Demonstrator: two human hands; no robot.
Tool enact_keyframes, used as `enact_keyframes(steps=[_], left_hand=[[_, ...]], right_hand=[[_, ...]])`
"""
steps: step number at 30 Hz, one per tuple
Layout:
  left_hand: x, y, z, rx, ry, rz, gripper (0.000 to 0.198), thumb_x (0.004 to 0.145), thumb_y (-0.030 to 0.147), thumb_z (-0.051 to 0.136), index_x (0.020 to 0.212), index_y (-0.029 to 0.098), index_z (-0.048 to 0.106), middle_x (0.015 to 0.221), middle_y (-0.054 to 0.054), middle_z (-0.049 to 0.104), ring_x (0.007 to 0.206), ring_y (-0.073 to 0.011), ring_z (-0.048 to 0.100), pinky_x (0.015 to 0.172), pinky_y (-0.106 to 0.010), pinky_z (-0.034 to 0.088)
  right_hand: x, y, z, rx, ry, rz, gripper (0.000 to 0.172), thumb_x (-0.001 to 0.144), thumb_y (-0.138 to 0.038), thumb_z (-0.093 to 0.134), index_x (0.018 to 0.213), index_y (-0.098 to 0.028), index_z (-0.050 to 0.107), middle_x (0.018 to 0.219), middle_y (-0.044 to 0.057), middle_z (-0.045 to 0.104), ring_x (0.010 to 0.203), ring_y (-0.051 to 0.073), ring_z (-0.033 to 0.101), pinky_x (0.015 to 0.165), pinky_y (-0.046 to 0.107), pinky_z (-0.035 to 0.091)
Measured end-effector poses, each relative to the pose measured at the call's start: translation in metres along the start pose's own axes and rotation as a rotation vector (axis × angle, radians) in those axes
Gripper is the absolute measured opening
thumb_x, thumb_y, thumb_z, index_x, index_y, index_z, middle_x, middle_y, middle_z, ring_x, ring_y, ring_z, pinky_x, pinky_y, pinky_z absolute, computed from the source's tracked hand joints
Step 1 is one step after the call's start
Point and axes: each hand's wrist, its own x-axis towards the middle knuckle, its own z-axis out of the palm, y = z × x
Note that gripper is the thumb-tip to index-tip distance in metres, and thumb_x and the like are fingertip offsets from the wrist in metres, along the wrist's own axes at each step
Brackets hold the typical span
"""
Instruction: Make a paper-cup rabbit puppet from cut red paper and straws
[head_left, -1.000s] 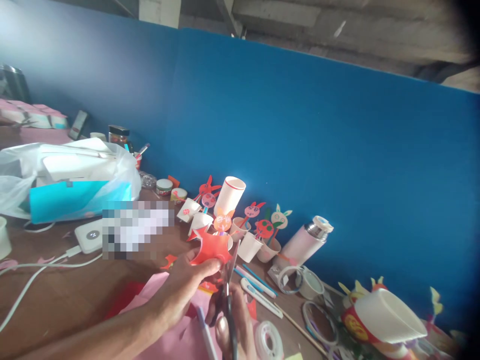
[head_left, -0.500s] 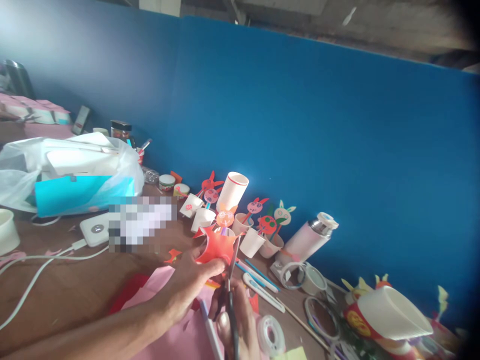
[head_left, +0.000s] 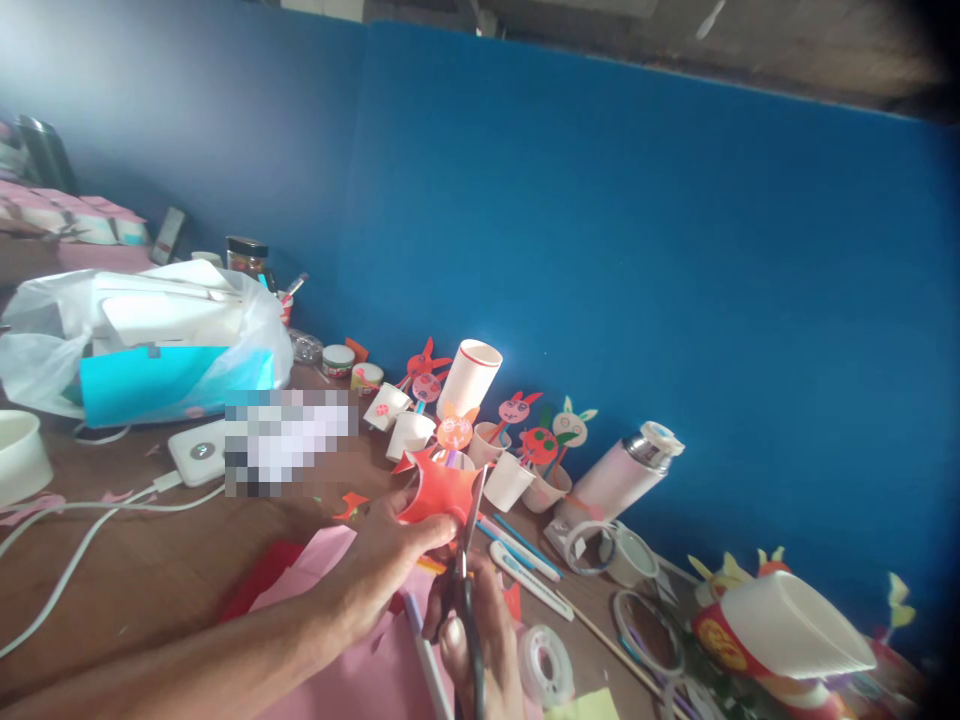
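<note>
My left hand (head_left: 409,535) is closed on a piece of orange-red paper (head_left: 442,488), its thumb on top near the lower edge. The paper has curved, cut-in sides and pointed corners. In my right hand (head_left: 484,625) is a pair of scissors (head_left: 469,560) with black handles, blades pointing up along the paper's right edge. How far apart the blades are I cannot tell. Beneath both hands lie pink paper sheets (head_left: 345,665) and a red sheet (head_left: 262,575). Orange scraps (head_left: 351,503) rest to the left of my left hand.
Behind my hands stand several paper cups (head_left: 510,482) with paper animal faces on sticks. A thermos flask (head_left: 626,470), a white cutter knife (head_left: 529,580) and a tape roll (head_left: 546,665) are to the right. Leftward are a power bank (head_left: 199,450) with cable and a plastic bag (head_left: 45,330).
The view has shifted slightly, so everything sits a little further right. Both hands keep nearly the same hold on the paper and scissors.
</note>
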Motion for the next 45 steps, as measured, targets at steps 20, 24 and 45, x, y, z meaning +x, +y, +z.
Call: enact_keyframes(steps=[20,24,45], left_hand=[[0.004,-0.003,-0.002,-0.058,-0.054,0.014,0.02,0.064,0.03,0.066,0.075,0.013,0.062,0.059,-0.002,0.064,0.065,-0.0236,0.065,0.055,-0.03,0.05],[0.006,-0.006,-0.006,-0.052,-0.021,0.02,0.022,0.063,0.031,0.068,0.076,0.013,0.063,0.066,-0.005,0.068,0.068,-0.0225,0.065,0.06,-0.03,0.05],[0.005,0.008,-0.007,0.148,-0.042,0.092,0.011,0.064,0.026,0.062,0.069,0.016,0.064,0.062,-0.003,0.067,0.064,-0.021,0.062,0.065,-0.031,0.045]], right_hand=[[0.01,0.013,0.003,0.137,-0.086,-0.012,0.046,0.074,-0.053,0.058,0.107,-0.021,0.053,0.081,0.005,0.061,0.07,0.02,0.057,0.061,0.028,0.046],[0.014,0.015,0.002,0.172,-0.131,0.004,0.049,0.071,-0.053,0.059,0.106,-0.019,0.052,0.08,0.005,0.059,0.069,0.018,0.056,0.055,0.025,0.042],[0.017,0.013,-0.008,0.109,-0.192,-0.016,0.053,0.07,-0.057,0.058,0.106,-0.017,0.053,0.076,0.004,0.058,0.064,0.016,0.052,0.053,0.025,0.039]])
